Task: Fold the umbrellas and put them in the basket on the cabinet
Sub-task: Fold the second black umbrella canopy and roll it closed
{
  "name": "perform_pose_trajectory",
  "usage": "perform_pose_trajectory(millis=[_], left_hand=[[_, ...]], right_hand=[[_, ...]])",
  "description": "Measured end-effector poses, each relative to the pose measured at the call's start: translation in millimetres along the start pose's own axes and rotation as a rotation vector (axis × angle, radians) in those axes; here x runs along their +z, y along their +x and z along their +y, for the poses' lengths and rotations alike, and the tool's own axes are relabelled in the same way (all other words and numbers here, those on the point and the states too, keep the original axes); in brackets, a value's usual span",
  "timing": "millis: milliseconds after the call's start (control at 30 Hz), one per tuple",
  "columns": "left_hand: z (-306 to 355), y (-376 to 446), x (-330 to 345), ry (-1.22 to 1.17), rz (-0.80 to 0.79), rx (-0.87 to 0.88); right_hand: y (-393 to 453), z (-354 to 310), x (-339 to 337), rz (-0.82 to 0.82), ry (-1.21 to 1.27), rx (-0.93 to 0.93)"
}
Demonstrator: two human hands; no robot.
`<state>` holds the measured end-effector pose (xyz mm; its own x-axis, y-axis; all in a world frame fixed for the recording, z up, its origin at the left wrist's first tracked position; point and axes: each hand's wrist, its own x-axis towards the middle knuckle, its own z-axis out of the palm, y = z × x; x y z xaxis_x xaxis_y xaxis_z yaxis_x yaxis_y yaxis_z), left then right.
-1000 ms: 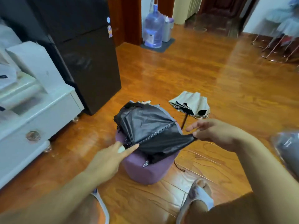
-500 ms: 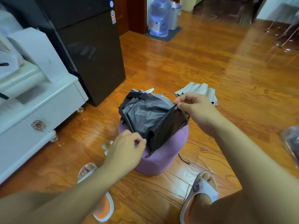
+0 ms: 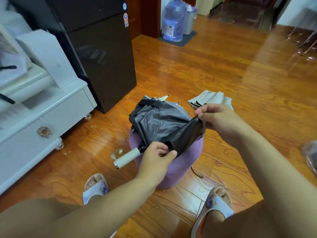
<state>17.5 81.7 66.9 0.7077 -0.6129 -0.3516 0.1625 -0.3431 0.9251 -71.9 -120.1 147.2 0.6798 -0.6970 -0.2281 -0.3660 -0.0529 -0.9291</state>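
A collapsed umbrella with a black inner canopy [image 3: 161, 122] lies across a purple round stool [image 3: 181, 167]. Its cream handle [image 3: 127, 157] sticks out to the lower left, a strap loop trailing from it. My left hand [image 3: 158, 156] pinches the near edge of the black fabric beside the handle. My right hand [image 3: 217, 121] pinches a fold of the same fabric at the stool's right side and holds it up. A second umbrella [image 3: 210, 99], cream with black trim, lies on the floor behind my right hand, partly hidden. No basket is visible.
A white cabinet [image 3: 51, 115] with a round knob stands at the left, white boxes on top. A black fridge [image 3: 103, 54] is behind it. A water bottle [image 3: 175, 19] and bin stand far back. My sandalled feet [image 3: 96, 188] flank the stool on the wooden floor.
My right hand has drawn the fabric fold from the stool's far side out to the right. My left hand shifted right along the near edge, uncovering the cream handle.
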Motion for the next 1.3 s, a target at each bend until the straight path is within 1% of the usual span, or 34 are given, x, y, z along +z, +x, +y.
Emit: perform_pose_trajectory(millis=[133,233,333,400,500,633,733,833,933,1033,1067,1133,1200,1233,1300], left_hand=[[-7,-2,8,0.093,-0.047,0.050],[-2,2,13,0.218,0.012,0.088],[7,4,14,0.201,0.061,0.126],[8,7,13,0.201,0.110,0.180],[7,5,11,0.170,0.169,0.187],[8,-4,6,-0.043,0.145,0.193],[9,-2,-6,0.068,0.098,0.258],[10,1,-17,0.120,0.151,0.276],[10,5,-24,0.155,0.198,0.288],[17,16,-31,0.197,0.247,0.311],[21,22,-33,0.221,0.272,0.319],[29,35,-38,0.257,0.325,0.325],[32,53,-42,0.240,0.353,0.279],[30,63,-44,0.234,0.349,0.257],[24,79,-49,0.240,0.328,0.223]], right_hand=[[-3,-1,-1,-0.030,0.026,-0.033],[-5,-1,-3,-0.099,0.033,-0.063],[-5,-1,-4,-0.109,0.025,-0.061],[-5,0,-5,-0.061,0.032,-0.049],[-3,2,-5,0.021,0.022,-0.026],[0,3,-5,0.036,-0.017,-0.034],[1,3,-5,0.029,-0.041,-0.056],[0,3,-7,-0.009,-0.103,-0.084],[3,0,-7,-0.114,-0.283,-0.121],[15,-6,4,-0.072,-0.511,-0.219],[20,-7,9,-0.055,-0.539,-0.240],[31,-10,17,-0.095,-0.502,-0.214],[44,-6,27,-0.170,-0.440,-0.138],[51,-3,34,-0.174,-0.445,-0.110],[69,7,50,-0.096,-0.501,-0.092]])
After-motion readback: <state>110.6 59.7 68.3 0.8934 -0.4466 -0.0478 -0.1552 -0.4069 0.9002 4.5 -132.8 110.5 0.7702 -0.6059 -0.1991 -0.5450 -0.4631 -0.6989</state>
